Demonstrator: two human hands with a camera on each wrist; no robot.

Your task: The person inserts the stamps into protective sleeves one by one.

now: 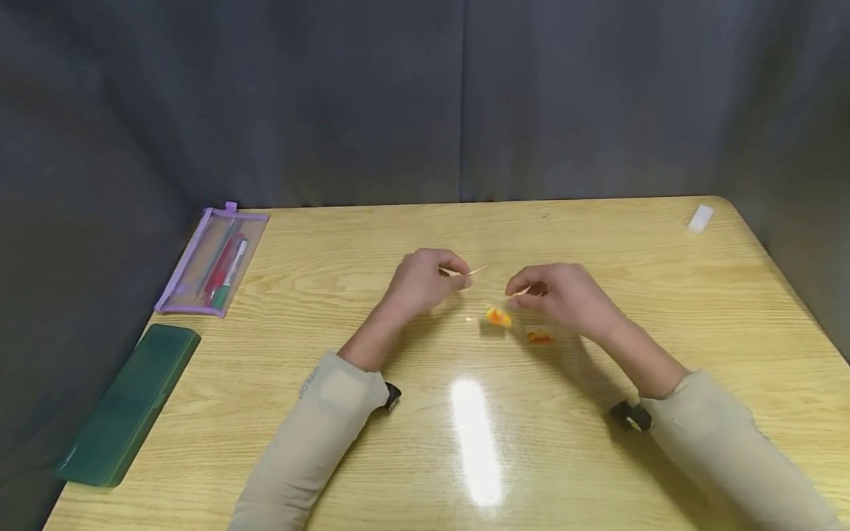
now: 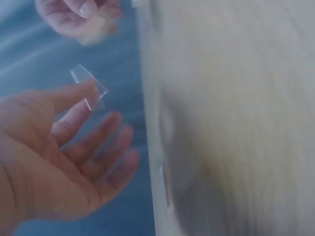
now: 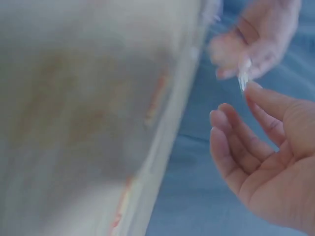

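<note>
Clear piece, left: a small transparent sheet (image 2: 86,76) at left of the left wrist view, above the table; its printing, if any, is not readable.
Left hand: the hand (image 1: 425,284), near the centre of the head view, pinches this sheet between thumb and index finger; the other fingers are spread and hold nothing.
Small piece, right: a narrow pale sliver (image 3: 243,80), upper right of the right wrist view, seen almost edge-on.
Right hand: the hand (image 1: 561,295), right of centre in the head view, pinches the sliver at the fingertips, the remaining fingers loosely bent.
Risk at the fingertips: both pieces look thin and slick, and each is caught by little of its surface; uneven pressure could let one slip, twist or drop.
Yellow-orange piece: a blurred patch (image 1: 499,317) just below the gap between the hands; whether it lies flat cannot be told.
Printed piece: an orange-marked rectangle (image 1: 540,334) to its lower right, beneath the right hand; a lowered hand might nudge either piece.
Table: wood-grained top (image 1: 398,472) with a bright glare streak at lower centre; a clear piece dropped there could be hard to spot.
Margins: green case (image 1: 129,405), lower left; purple-edged pouch (image 1: 189,273), above it; both well apart from the hands and unlikely to interfere.
</note>
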